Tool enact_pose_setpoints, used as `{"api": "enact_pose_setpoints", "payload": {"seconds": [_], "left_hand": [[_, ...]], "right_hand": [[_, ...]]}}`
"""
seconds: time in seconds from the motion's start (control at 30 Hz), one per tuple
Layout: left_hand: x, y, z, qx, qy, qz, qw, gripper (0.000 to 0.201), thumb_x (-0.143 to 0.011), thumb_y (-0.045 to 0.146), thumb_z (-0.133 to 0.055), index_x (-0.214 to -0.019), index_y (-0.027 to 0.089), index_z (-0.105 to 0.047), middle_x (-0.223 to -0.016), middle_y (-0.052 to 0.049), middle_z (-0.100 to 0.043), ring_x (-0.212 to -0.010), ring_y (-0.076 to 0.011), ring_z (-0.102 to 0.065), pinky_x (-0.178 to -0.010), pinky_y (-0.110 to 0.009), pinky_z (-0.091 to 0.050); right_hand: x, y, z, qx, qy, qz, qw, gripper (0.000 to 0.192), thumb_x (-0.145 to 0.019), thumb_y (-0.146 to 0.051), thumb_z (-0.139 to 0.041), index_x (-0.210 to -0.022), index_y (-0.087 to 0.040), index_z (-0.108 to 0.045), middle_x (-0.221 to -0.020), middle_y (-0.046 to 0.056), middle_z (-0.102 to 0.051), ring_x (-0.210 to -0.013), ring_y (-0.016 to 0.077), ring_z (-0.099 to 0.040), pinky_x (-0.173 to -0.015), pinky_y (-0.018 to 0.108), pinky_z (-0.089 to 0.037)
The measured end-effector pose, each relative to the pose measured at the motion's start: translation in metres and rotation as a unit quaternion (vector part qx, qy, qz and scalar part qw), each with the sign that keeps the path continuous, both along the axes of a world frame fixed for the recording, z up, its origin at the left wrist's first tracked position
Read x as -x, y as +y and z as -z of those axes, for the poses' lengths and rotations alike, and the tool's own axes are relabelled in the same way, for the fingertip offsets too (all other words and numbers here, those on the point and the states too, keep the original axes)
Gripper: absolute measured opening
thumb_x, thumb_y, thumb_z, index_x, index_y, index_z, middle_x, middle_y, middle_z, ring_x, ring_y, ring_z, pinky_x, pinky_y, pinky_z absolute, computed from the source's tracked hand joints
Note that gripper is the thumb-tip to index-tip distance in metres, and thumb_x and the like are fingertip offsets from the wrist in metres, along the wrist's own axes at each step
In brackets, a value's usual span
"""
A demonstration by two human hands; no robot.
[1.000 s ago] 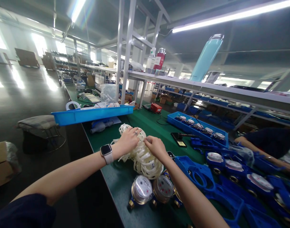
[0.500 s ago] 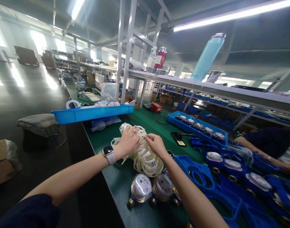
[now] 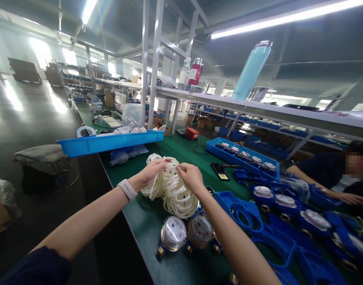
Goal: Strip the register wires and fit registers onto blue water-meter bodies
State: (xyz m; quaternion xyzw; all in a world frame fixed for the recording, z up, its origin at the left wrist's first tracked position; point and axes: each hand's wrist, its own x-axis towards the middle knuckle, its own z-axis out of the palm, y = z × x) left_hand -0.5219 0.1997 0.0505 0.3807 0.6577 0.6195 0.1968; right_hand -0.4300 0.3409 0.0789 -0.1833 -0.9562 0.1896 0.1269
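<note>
A heap of white plastic rings [image 3: 181, 202] lies on the green table top, looped over one another. My left hand [image 3: 153, 172] is closed on a white ring at the heap's upper left, and part of that ring hangs below the fingers. On the right side of the heap my right hand [image 3: 191, 177] is pinched, thumb and finger together. Whatever sits in that pinch is too small to make out. Just in front of the heap stand water meters with round dials and brass ends, one water meter [image 3: 173, 234] nearest the edge. My right forearm partly covers another.
A light blue tray [image 3: 113, 143] juts over the table's left edge. Blue plastic frames [image 3: 240, 211] and more meters lie to the right, near a co-worker's hand [image 3: 349, 198]. A blue tray of meters [image 3: 212, 148] sits behind, below a shelf [image 3: 217, 99] holding bottles.
My left hand has turned and drawn back a little, now with a white ring hanging from its fingers. My right hand stays over the heap. The view has shifted slightly to the right.
</note>
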Motion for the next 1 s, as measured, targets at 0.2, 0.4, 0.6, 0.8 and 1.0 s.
{"api": "enact_pose_setpoints", "payload": {"seconds": [0.2, 0.4, 0.6, 0.8, 1.0], "left_hand": [[0.006, -0.007, -0.002, 0.033, 0.113, -0.028, 0.993, 0.024, -0.079, 0.024, -0.043, -0.084, 0.011, -0.063, -0.099, -0.013, -0.066, -0.098, -0.0234, -0.062, -0.088, -0.040, -0.050], [-0.012, -0.012, 0.006, 0.101, 0.348, -0.122, 0.924, 0.016, -0.081, 0.021, -0.056, -0.068, 0.013, -0.062, -0.125, -0.015, -0.053, -0.123, -0.0304, -0.044, -0.109, -0.050, -0.030], [-0.024, -0.001, 0.019, 0.148, 0.436, -0.191, 0.867, 0.021, -0.089, 0.025, -0.053, -0.087, 0.010, -0.066, -0.124, -0.018, -0.053, -0.121, -0.0294, -0.045, -0.105, -0.046, -0.037], [-0.018, 0.011, 0.027, 0.153, 0.458, -0.195, 0.854, 0.020, -0.088, 0.029, -0.057, -0.101, 0.021, -0.070, -0.131, -0.008, -0.053, -0.123, -0.0237, -0.046, -0.106, -0.040, -0.038], [-0.020, 0.019, 0.028, 0.168, 0.458, -0.197, 0.850, 0.018, -0.089, 0.029, -0.056, -0.095, 0.020, -0.070, -0.115, -0.010, -0.061, -0.113, -0.0258, -0.051, -0.095, -0.042, -0.044]], "right_hand": [[-0.002, 0.000, 0.001, -0.015, 0.010, 0.006, 1.000, 0.025, -0.094, -0.033, -0.051, -0.085, -0.016, -0.067, -0.079, 0.004, -0.064, -0.073, 0.0166, -0.055, -0.059, 0.024, -0.028], [-0.008, 0.007, 0.009, 0.015, 0.052, -0.048, 0.997, 0.017, -0.091, -0.024, -0.053, -0.086, -0.015, -0.067, -0.083, 0.004, -0.061, -0.077, 0.0148, -0.054, -0.068, 0.024, -0.035], [-0.005, -0.003, 0.017, 0.066, 0.079, -0.119, 0.988, 0.013, -0.088, -0.019, -0.052, -0.083, -0.014, -0.062, -0.084, 0.004, -0.061, -0.081, 0.0148, -0.056, -0.074, 0.022, -0.038], [-0.011, -0.005, 0.023, 0.077, 0.091, -0.131, 0.984, 0.017, -0.087, -0.024, -0.044, -0.085, -0.015, -0.058, -0.080, 0.005, -0.062, -0.073, 0.0166, -0.056, -0.065, 0.023, -0.035], [-0.026, -0.008, 0.022, 0.074, 0.108, -0.137, 0.982, 0.020, -0.077, -0.034, -0.044, -0.072, -0.017, -0.053, -0.065, 0.003, -0.055, -0.060, 0.0156, -0.049, -0.058, 0.024, -0.029]]}}
